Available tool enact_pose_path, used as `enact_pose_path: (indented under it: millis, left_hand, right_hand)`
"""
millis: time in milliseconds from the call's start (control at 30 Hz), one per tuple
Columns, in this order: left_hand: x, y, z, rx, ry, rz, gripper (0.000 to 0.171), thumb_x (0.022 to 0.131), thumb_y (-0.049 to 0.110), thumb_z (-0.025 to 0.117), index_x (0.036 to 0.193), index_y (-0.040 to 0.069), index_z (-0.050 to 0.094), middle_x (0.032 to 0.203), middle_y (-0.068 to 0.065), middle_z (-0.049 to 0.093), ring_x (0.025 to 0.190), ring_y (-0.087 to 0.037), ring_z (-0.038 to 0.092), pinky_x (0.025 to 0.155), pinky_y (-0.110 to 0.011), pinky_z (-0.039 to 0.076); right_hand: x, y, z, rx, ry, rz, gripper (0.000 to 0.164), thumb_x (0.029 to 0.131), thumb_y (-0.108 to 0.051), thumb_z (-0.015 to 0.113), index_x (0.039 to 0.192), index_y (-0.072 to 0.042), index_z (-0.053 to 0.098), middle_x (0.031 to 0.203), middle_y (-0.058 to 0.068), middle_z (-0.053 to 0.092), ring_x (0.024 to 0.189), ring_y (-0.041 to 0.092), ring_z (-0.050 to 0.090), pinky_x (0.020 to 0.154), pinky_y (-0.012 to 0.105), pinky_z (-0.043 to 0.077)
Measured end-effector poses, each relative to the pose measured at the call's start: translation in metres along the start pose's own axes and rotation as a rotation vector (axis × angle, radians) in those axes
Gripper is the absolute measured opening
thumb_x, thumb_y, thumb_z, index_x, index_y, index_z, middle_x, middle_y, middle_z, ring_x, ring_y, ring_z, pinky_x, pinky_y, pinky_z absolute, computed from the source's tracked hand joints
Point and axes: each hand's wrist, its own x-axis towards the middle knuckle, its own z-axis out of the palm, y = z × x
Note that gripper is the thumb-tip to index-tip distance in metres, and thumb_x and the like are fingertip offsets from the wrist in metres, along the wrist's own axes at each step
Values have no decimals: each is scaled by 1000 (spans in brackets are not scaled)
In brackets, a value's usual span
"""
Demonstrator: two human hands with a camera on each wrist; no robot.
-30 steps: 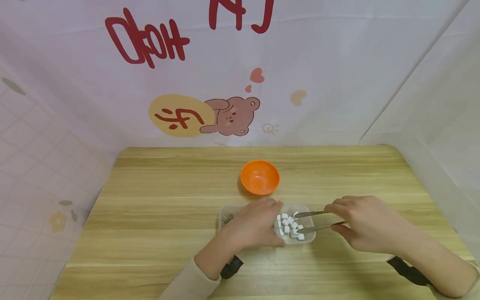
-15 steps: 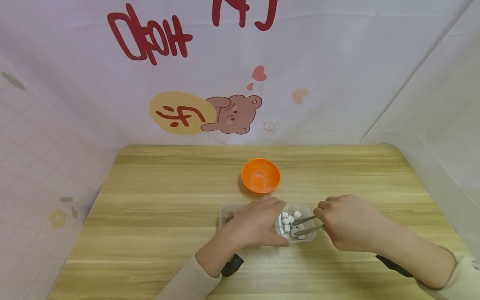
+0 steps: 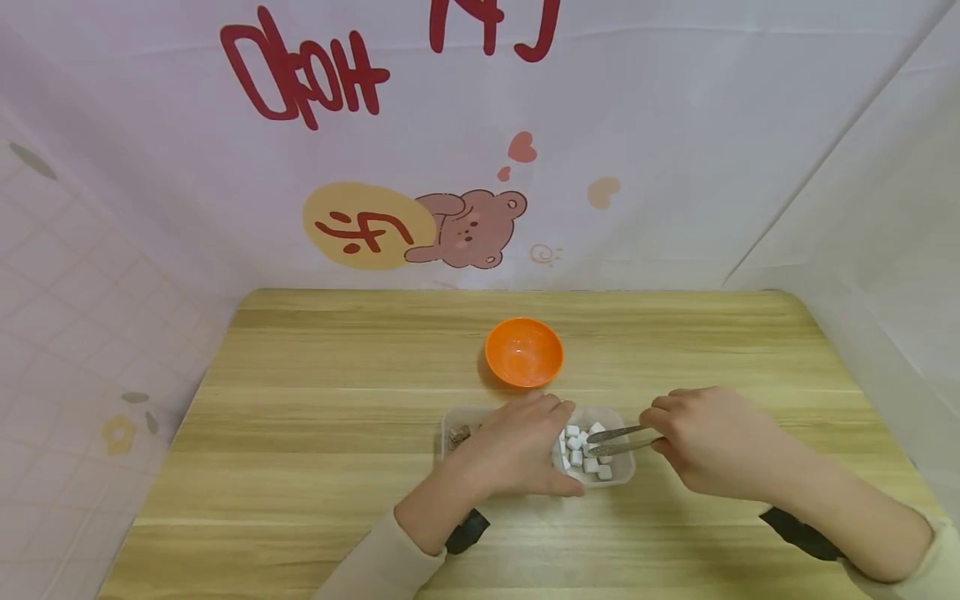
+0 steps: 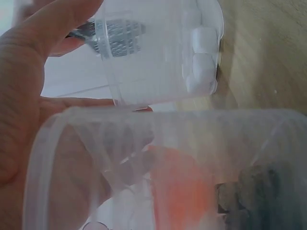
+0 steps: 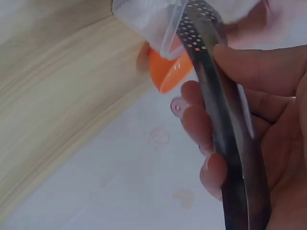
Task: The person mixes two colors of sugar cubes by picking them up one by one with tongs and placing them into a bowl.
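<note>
In the head view my left hand (image 3: 517,450) grips the clear plastic container that holds several white cubes (image 3: 576,457), thumb on its near side and fingers on its far side. My right hand (image 3: 712,437) holds metal tongs (image 3: 622,433). Their perforated tips are down among the white cubes; whether a cube is pinched between them, I cannot tell. The right wrist view shows thumb and fingers around the dark tongs (image 5: 220,110). A second clear container (image 4: 192,115) fills the lower left wrist view, with brownish cubes (image 4: 244,196); my left hand partly covers it in the head view.
An orange bowl (image 3: 524,353) stands just behind the containers on the wood-grain table (image 3: 337,358). A white printed cloth (image 3: 637,100) hangs behind the table, and more cloth flanks both sides.
My right hand moved left, then slightly back right. The tongs' two arms have drawn closer together over the white cubes. The left hand stays at the container.
</note>
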Motion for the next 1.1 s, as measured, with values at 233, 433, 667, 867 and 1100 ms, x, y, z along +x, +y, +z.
enact_pose_path:
  millis: [233,433,667,867,1100]
  left_hand:
    - [0,1,1,31,11,-2,88,81,63,82,143,5,57,131,-3,64,122,-17,55,108,-29,45]
    - [-1,-1,1,30,13,-1,84,81,63,82,139,6,60,124,-1,64,116,-16,55,104,-29,47]
    - [-1,-2,1,24,6,-5,85,81,63,82,140,6,60,124,-1,64,117,-16,55,103,-29,47]
    - [0,-1,0,27,0,1,85,82,63,82,142,6,59,128,-1,64,118,-16,56,104,-28,47]
    - [0,0,0,35,14,21,88,82,63,82,143,5,59,132,-2,65,119,-16,57,106,-27,45]
  right_hand:
    - [-12,17,-8,104,196,36,33,66,-8,88,96,-17,75,85,-14,69,65,-5,55,52,19,46]
    - [-4,36,-17,152,308,89,28,74,-10,85,101,-15,76,88,-10,75,70,1,67,59,19,52]
    - [31,45,2,168,294,256,26,77,-12,88,102,-11,80,89,-4,77,67,8,67,55,32,50]
    - [57,54,31,270,217,330,18,85,-13,83,102,-8,80,88,-2,76,65,6,60,59,33,49]
    - [59,55,41,349,123,400,21,90,-16,80,108,-6,79,90,1,76,71,12,65,63,37,52]
